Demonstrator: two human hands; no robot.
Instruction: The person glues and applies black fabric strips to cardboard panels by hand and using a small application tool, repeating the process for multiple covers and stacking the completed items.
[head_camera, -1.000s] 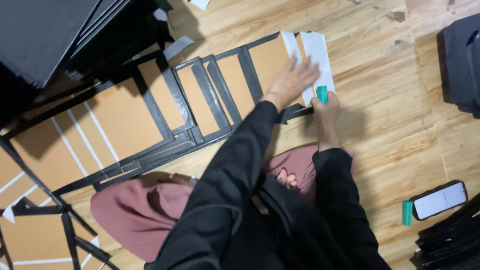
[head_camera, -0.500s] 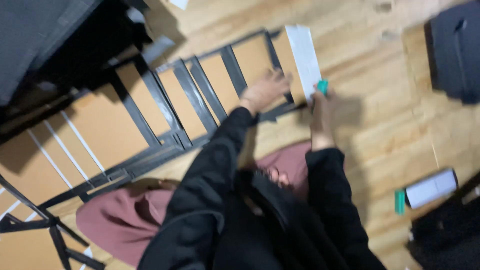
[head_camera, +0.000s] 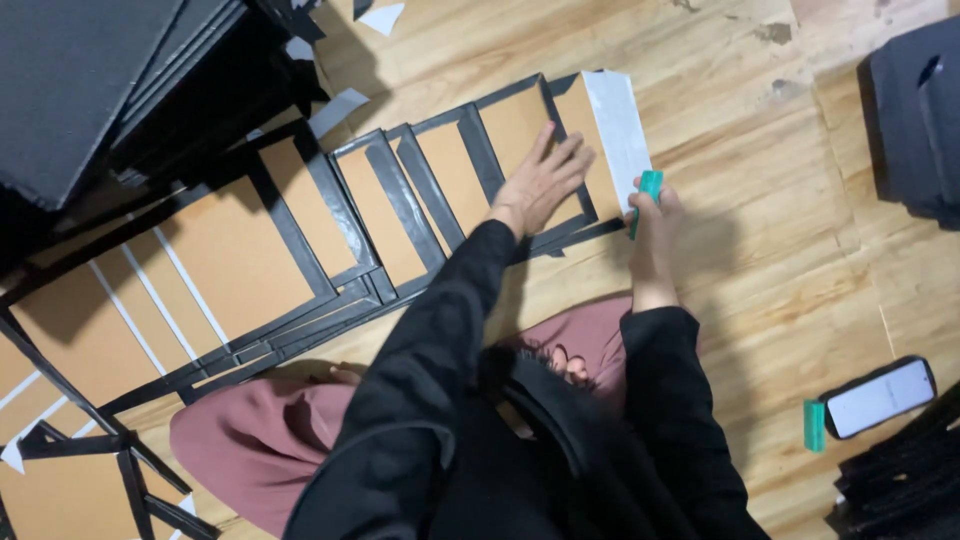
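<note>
Nearest the camera the person sits on a wooden floor (head_camera: 760, 230) in black sleeves and a maroon garment, with both arms stretched forward. The right hand (head_camera: 652, 215) is curled shut around a small teal tool (head_camera: 646, 195), a flat plastic piece like a scraper, held upright at the near right corner of the last card (head_camera: 520, 135) in the row. The left hand (head_camera: 545, 180) lies flat on that card with its fingers spread, pressing it down and gripping nothing. The card is brown board, matte and stiff, framed in black tape. Its long axis runs away from the person, tilted a little to the left. A white strip (head_camera: 620, 125), smooth and paper-like, lies along its right edge, directly beyond the tool and along the same axis, so the right hand is the nearer one to it; the left hand sits just to its left. More taped brown cards (head_camera: 230, 255) overlap in a row toward the floor's left side. Beyond them, at the far left corner, stands a stack of dark sheets (head_camera: 80, 80). On the near right of the floor lies a phone (head_camera: 880, 397) with a second teal piece (head_camera: 814, 425) beside it.
</note>
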